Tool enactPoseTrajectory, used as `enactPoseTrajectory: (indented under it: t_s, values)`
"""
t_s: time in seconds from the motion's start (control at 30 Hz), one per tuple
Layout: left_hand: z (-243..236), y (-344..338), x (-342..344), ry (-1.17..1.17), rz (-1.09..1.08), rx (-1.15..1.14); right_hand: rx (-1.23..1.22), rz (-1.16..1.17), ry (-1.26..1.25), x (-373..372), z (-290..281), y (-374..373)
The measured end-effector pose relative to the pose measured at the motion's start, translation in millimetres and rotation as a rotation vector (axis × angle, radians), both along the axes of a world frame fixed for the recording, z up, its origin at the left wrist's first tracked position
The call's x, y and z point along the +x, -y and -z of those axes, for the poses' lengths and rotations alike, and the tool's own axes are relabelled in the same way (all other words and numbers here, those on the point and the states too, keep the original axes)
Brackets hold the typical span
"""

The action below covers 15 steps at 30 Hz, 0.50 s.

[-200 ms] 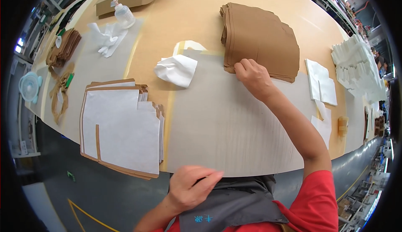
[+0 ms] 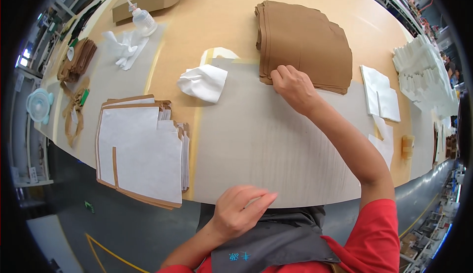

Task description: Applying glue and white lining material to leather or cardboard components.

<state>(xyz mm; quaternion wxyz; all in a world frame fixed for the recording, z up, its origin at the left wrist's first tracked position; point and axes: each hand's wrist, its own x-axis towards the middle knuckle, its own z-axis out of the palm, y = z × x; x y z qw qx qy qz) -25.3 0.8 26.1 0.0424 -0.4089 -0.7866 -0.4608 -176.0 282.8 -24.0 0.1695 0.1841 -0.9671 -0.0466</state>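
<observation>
A thick stack of brown cut sheets (image 2: pixel 306 46) with a stepped right side lies at the far middle of the table. My right hand (image 2: pixel 295 86) reaches up to its near left corner, fingers bent in a pinch at the sheets' edge. The fingertips are partly hidden, and whether they hold one sheet or more cannot be seen. My left hand (image 2: pixel 242 213) hovers at the table's near edge in front of the apron, holding nothing, with fingers stretched and the thumb apart. To the left lies a pile of white-faced panels with brown borders (image 2: pixel 140 149).
A crumpled white cloth (image 2: pixel 204 83) sits left of the brown stack. At the far left stand a squeeze bottle (image 2: pixel 144 22), brown bundles (image 2: pixel 78 60) and a pale blue fan (image 2: pixel 39 105). White folded sheets (image 2: pixel 379 93), a tape roll (image 2: pixel 407 146) and white stacked pieces (image 2: pixel 423 73) are on the right.
My left hand has moved right and slightly down along the near edge. My right hand stays at the brown stack's corner; the view has shifted a little.
</observation>
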Motion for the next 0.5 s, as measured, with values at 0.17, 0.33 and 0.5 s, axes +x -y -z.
enactPoseTrajectory:
  t_s: [0.17,0.33,0.5]
  values:
    - [9,-37,-15,0.141,-0.067,0.072,-0.396,-0.009,0.058,-11,-13,-13]
    - [8,-82,-63,0.581,-0.155,0.164,-1.031,0.301,0.588,-2,-46,-26]
    - [18,-124,-132,0.936,-0.297,0.557,-1.304,0.262,0.7,-2,-42,-40]
